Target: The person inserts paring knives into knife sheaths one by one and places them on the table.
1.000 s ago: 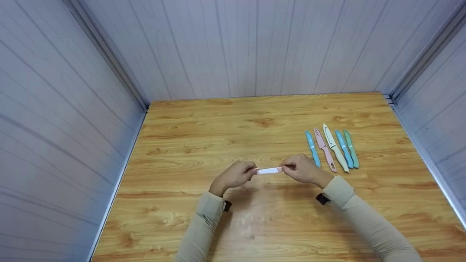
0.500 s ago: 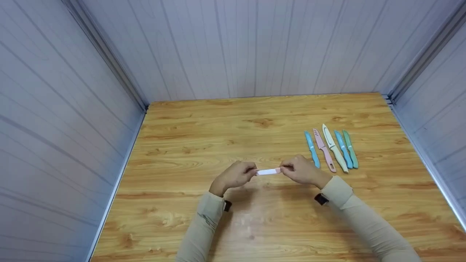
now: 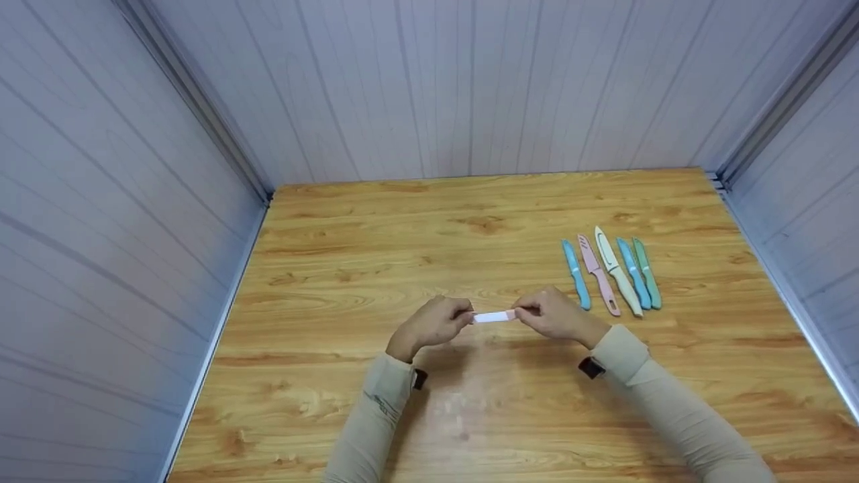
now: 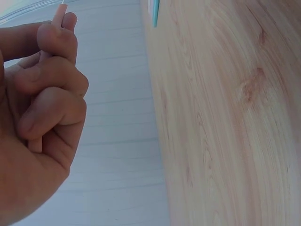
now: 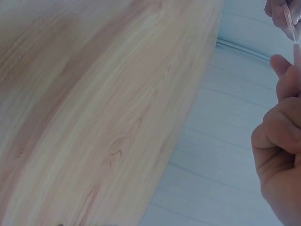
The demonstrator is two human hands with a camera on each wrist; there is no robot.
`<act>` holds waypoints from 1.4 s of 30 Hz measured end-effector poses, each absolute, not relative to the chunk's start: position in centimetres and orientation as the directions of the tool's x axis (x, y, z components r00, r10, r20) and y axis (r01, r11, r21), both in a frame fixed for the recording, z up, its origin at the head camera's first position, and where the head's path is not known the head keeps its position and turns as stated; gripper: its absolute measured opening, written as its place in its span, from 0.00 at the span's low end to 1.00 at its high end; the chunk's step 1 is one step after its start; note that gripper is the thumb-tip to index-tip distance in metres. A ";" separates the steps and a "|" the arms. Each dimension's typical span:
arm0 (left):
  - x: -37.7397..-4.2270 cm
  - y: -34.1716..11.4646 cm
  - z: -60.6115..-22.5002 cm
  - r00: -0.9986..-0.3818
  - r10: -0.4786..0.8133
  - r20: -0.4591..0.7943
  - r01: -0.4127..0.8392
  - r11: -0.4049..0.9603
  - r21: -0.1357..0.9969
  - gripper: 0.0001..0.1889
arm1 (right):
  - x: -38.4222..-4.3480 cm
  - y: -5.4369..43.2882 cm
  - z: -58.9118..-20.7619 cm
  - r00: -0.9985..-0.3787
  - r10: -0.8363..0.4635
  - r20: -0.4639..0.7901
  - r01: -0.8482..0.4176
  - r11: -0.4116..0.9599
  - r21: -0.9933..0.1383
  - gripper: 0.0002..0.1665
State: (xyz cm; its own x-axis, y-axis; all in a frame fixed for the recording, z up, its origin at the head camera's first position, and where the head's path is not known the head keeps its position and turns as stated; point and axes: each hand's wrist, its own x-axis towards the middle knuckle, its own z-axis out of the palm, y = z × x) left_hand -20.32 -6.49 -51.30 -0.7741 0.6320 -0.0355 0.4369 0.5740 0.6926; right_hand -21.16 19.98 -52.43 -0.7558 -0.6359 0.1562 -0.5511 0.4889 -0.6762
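Above the middle of the table, both hands hold a small knife level. My left hand (image 3: 433, 322) grips its pink handle (image 4: 59, 15), with fingers curled round it in the left wrist view. The knife's white blade (image 3: 491, 316) shows between the hands and points right. At the tip side, my right hand (image 3: 553, 314) pinches a pink blade sheath (image 3: 511, 314). Part of that sheath (image 5: 297, 54) also appears at the right wrist view's edge; most of it is hidden by the fingers. Its end meets the blade, but how far the tip is inside is too small to tell.
Right of the hands lies a row of covered knives on the wooden table (image 3: 335, 268): a light blue one (image 3: 576, 275), a pink one (image 3: 598, 275), a cream one (image 3: 617, 272), another blue one (image 3: 634, 274) and a green one (image 3: 647, 274). Pale panels (image 3: 429, 87) enclose the table.
My right hand has shifted slightly left with the pink sheath, and a little less white blade shows between the hands. My left hand stays nearly still.
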 end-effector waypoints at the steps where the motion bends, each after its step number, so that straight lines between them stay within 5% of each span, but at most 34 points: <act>1: -20.3 -6.5 -51.3 -0.775 0.632 -0.034 0.439 0.576 0.689 0.10 | -21.2 20.0 -52.4 -0.756 -0.636 0.153 -0.549 0.491 -0.676 0.11; 22: -20.5 -6.9 -51.4 -0.784 0.618 -0.056 0.377 0.546 0.749 0.12 | -20.8 19.9 -52.7 -0.797 -0.597 0.088 -0.473 0.527 -0.706 0.14; 42: -20.5 -6.2 -51.4 -0.768 0.640 -0.034 0.416 0.538 0.733 0.10 | -21.2 19.5 -52.6 -0.733 -0.666 0.140 -0.556 0.468 -0.687 0.14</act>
